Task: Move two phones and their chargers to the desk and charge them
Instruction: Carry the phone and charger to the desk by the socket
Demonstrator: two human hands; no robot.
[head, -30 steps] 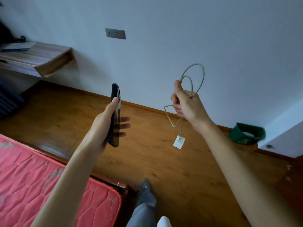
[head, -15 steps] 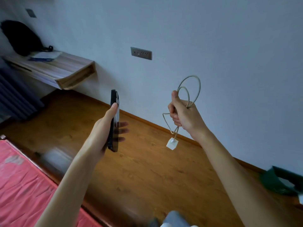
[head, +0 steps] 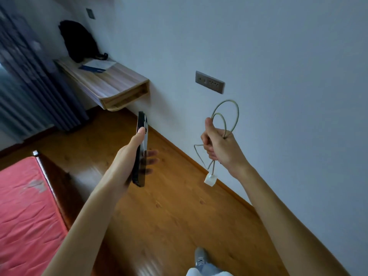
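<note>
Swinging toward the far corner, the view now shows the desk (head: 111, 84) larger and nearer the middle than a second ago. The wall socket (head: 210, 82) has slid to its right. I judge the person is carrying the first phone and charger over. Setting them down and plugging in are still to come, and no second phone or charger is in sight. A black bag (head: 79, 40) and some papers (head: 97, 65) sit at the desk's far end.

The left hand (head: 129, 156) is wrapped round a dark phone (head: 141, 136) held on edge, with the thumb along the near side and the fingertips showing past the far side, well short of the desk. The right hand (head: 221, 148) is fisted on a coiled pale cable (head: 237, 112), its loops standing above the fist. The small white plug (head: 210, 179) dangles below, touching nothing.
</note>
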